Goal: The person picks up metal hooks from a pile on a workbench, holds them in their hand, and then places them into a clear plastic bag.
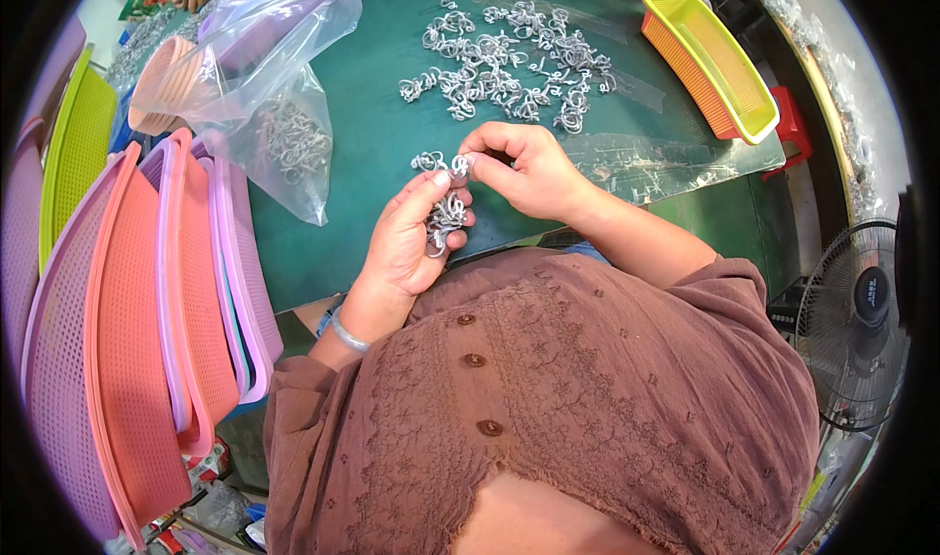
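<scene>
Several small grey ring-shaped pieces [446,220] with curled ends lie gathered in my left hand [397,237], its fingers closed round them. At the top of that hand, my right hand [537,175] pinches one grey ring [460,166] between thumb and fingertips; my left thumb rests against it too. More rings stick out past the left fingertips. Farther off on the green table [362,95] spreads a loose pile of the same grey rings [499,61]. Whether the pinched ring is linked to the others cannot be made out.
Left of my hands, a clear plastic bag [318,178] holds grey rings. Stacked pink and purple baskets [137,330] stand at the left. A yellow and orange basket [720,56] sits at the table's right edge, near a red stool [791,129]. A fan [862,320] stands at right.
</scene>
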A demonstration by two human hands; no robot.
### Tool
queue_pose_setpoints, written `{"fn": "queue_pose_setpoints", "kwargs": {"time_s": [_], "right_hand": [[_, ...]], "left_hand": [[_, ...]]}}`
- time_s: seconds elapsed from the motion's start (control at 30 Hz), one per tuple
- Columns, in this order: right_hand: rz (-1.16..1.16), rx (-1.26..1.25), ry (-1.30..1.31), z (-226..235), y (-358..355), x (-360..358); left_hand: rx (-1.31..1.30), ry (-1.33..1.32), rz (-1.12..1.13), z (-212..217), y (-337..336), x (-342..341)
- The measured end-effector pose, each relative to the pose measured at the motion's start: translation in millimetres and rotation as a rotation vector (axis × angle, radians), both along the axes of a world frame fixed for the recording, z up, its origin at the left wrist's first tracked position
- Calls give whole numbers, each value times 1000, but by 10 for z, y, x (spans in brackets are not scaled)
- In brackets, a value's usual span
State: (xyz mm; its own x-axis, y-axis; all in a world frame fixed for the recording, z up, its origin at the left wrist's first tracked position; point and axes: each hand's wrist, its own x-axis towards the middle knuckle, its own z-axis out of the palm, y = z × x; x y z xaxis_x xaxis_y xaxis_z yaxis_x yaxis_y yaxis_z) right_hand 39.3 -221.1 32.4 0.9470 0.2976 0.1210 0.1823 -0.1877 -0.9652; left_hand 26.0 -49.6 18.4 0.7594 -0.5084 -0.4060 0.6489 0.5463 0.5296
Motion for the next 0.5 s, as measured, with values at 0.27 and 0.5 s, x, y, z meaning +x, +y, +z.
{"fn": "queue_pose_setpoints", "kwargs": {"time_s": [0.27, 0.5], "right_hand": [[9, 61, 327, 157, 34, 18], [6, 387, 232, 33, 96, 89]], "left_hand": [[35, 18, 26, 0, 14, -5], [2, -40, 64, 46, 57, 105]]}}
